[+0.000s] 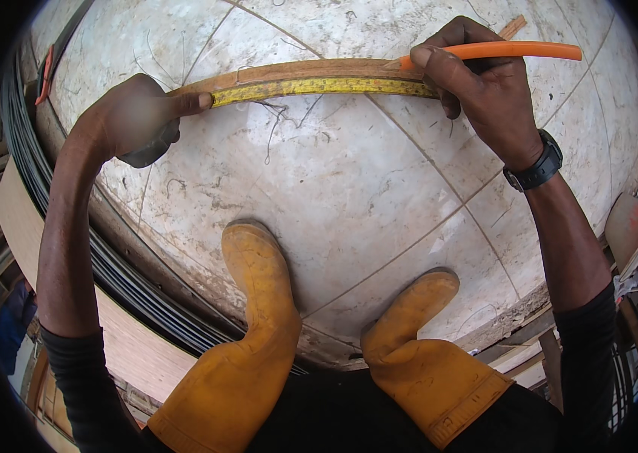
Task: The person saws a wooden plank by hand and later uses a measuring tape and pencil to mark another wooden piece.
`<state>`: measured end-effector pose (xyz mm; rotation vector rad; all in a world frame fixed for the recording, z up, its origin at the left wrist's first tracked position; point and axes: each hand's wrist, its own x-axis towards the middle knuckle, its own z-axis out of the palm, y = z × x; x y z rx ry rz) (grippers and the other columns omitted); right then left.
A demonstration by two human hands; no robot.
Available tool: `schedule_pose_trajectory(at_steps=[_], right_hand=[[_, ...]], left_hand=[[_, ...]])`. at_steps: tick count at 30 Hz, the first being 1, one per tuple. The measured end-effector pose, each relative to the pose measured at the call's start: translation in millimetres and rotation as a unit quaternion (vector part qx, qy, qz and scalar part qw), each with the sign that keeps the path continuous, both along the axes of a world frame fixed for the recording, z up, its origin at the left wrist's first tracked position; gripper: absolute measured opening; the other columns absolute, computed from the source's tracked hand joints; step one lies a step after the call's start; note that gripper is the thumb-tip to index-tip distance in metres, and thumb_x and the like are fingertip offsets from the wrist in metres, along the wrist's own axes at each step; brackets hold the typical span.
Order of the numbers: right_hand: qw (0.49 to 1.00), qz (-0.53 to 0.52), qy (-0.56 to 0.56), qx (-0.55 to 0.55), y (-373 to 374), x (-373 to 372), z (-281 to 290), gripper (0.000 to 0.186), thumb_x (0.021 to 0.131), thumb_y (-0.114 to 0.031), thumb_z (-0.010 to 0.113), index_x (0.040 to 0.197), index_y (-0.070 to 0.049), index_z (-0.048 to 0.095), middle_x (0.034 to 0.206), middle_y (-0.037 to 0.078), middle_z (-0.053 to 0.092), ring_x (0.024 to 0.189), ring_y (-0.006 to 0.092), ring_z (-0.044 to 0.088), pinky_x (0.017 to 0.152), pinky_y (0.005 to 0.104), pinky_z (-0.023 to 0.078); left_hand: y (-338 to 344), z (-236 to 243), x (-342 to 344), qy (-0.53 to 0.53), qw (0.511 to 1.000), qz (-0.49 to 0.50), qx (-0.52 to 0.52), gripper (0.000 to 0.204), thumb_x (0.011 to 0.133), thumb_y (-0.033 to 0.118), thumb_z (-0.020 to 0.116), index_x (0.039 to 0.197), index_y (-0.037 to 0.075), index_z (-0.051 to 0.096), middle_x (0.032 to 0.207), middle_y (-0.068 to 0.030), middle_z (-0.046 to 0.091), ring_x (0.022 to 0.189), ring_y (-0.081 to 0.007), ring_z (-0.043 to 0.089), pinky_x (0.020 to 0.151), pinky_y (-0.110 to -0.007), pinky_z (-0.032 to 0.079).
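Note:
A thin wooden strip [296, 73] runs across the upper part of the view, with a yellow tape measure [319, 87] stretched along its near edge. My left hand [134, 117] is closed around the dark tape case [149, 154], its thumb pressing where the blade meets the strip's left end. Between the fingers of my right hand [477, 87] is an orange pencil [519, 50], its tip touching or just over the strip. The right fingers also cover the blade's far end. Beyond that hand the strip's other end shows.
The strip lies over a dirty tiled floor [349, 196] with scraps of thin wire. My yellow boots [258, 264] stand below. At left are a bundle of dark rods [138, 291], a pale board [107, 317] and a red-handled tool [45, 75]. Timber pieces [526, 355] lie at lower right.

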<state>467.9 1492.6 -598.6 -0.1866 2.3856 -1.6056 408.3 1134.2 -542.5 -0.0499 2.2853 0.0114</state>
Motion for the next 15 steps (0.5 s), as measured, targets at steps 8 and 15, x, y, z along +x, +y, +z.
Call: schedule_pose_trajectory(at_steps=[8,15], right_hand=[[0.998,0.009,0.053,0.019,-10.5,3.8,-1.1,0.017,0.096,-0.025,0.066,0.095,-0.007,0.069,0.065,-0.003,0.061,0.053,0.0016,0.053,0.045,0.018,0.043],[0.995,0.028,0.087,0.051,-9.0,3.1,-4.9,0.018,0.095,-0.027,0.068,0.095,-0.008,0.07,0.069,-0.001,0.064,0.056,0.0025,0.056,0.048,0.0188,0.046]], left_hand=[[0.6,0.3,2.4,0.009,1.0,0.007,0.021,0.068,0.085,0.063,0.067,0.071,-0.004,0.074,0.049,-0.0099,0.059,0.041,-0.0133,0.052,0.045,-0.032,0.042],[1.8,-0.9,1.7,0.009,1.0,0.008,0.012,0.07,0.084,0.065,0.066,0.071,-0.003,0.074,0.05,-0.0102,0.06,0.041,-0.0152,0.053,0.048,-0.032,0.044]])
